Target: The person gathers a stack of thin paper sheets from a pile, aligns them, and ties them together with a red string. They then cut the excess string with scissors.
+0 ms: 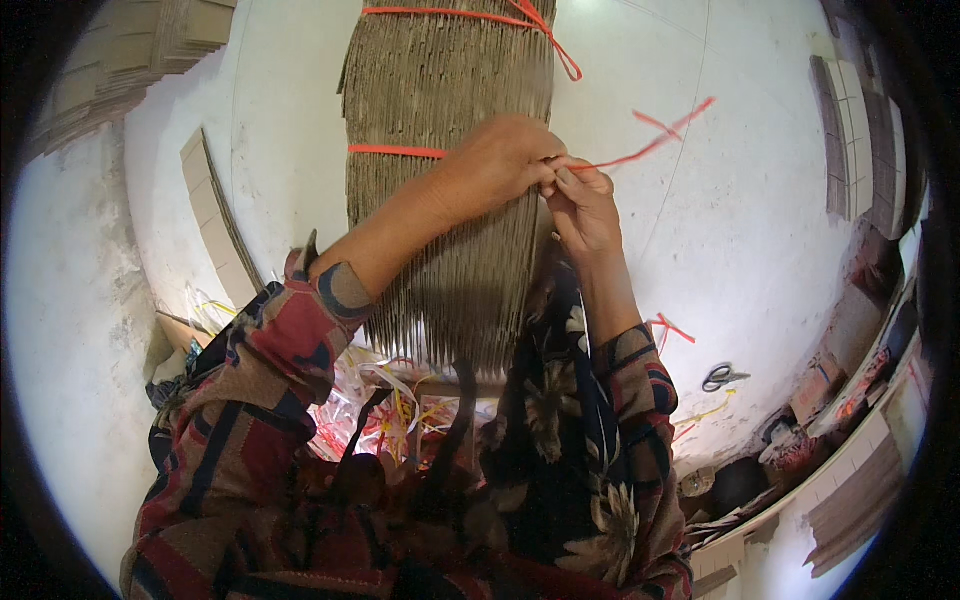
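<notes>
A long bundle of flat cardboard pieces, packed on edge, stretches in front of me. A red plastic strap runs across its middle and meets my hands at the bundle's right edge. My left hand reaches over the cardboard, its fingers pinched on the strap. Against it, my right hand pinches the same strap between thumb and fingers. Loose strap ends stick out to the right of my fingers, slightly blurred. The joint between the fingertips is hidden. Farther up, another red strap circles the bundle, with a loop at its right side.
Scissors with dark handles lie on the pale floor at right. Strap scraps heap up near my body. Cardboard strips lean at left. More cardboard stacks stand far left, others along the right.
</notes>
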{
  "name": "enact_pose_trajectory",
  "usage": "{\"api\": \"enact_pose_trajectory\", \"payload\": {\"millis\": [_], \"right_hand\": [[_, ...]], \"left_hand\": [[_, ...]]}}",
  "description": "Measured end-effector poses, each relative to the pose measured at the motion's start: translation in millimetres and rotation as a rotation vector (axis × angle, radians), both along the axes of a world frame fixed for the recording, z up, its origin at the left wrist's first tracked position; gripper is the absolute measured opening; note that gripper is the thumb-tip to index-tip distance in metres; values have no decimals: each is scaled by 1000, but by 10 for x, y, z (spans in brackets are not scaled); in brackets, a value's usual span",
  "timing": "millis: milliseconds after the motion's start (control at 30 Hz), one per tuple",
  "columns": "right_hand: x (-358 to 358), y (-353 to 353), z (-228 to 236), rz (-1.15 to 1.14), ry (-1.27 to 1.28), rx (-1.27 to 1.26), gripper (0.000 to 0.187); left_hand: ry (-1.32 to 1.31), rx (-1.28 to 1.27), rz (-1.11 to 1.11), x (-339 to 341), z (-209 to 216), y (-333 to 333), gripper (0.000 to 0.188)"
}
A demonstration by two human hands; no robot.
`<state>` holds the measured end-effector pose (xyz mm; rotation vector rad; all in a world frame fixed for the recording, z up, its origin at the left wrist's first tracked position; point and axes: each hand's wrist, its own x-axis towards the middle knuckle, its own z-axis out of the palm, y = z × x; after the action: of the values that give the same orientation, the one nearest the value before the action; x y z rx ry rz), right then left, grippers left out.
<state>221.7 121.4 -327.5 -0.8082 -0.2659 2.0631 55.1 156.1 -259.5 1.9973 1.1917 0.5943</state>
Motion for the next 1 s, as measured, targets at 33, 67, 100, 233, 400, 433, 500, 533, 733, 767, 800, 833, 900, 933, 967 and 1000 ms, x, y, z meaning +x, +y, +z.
{"api": "enact_pose_trajectory", "payload": {"millis": [33,67,100,233,400,433,500,533,733,767,800,833,900,933,967,1000], "right_hand": [[-6,17,11,-3,-6,11,18],[-15,19,28,-5,-11,22,19],[-40,25,48,-41,-18,0,20],[-90,20,138,-144,-97,-19,20],[-146,-40,221,-128,-587,278,17],[-192,-43,282,-129,-727,344,17],[-211,-53,308,-108,-963,499,16],[-195,-65,280,-84,-1058,589,14],[-124,-8,240,-27,-752,333,9],[-88,14,216,-12,-629,245,9],[-50,37,231,88,-602,174,10],[11,75,250,187,-575,103,10],[113,199,321,430,-570,92,13],[154,314,361,568,-598,154,14],[187,401,386,708,-626,220,15],[167,456,441,770,-603,336,15]], "left_hand": [[6,-2,80,26,-17,-48,21],[-112,-154,203,70,-30,-114,19],[-227,-297,323,114,-13,-151,18],[-175,-378,533,190,-12,-167,16],[-117,-464,635,139,-89,-101,14],[-109,-473,637,122,-107,-90,14],[-124,-422,565,98,-134,-69,14],[-132,-396,527,92,-142,-64,15],[-127,-309,343,92,-76,-86,17],[-105,-279,329,94,-70,-85,16],[-86,-252,314,85,-85,-86,16],[-68,-222,300,82,-99,-85,16],[-56,-243,275,47,-114,-105,17],[-52,-246,262,15,-140,-109,18],[-73,-231,246,23,-179,-158,18],[-74,-203,244,22,-224,-220,18]]}}
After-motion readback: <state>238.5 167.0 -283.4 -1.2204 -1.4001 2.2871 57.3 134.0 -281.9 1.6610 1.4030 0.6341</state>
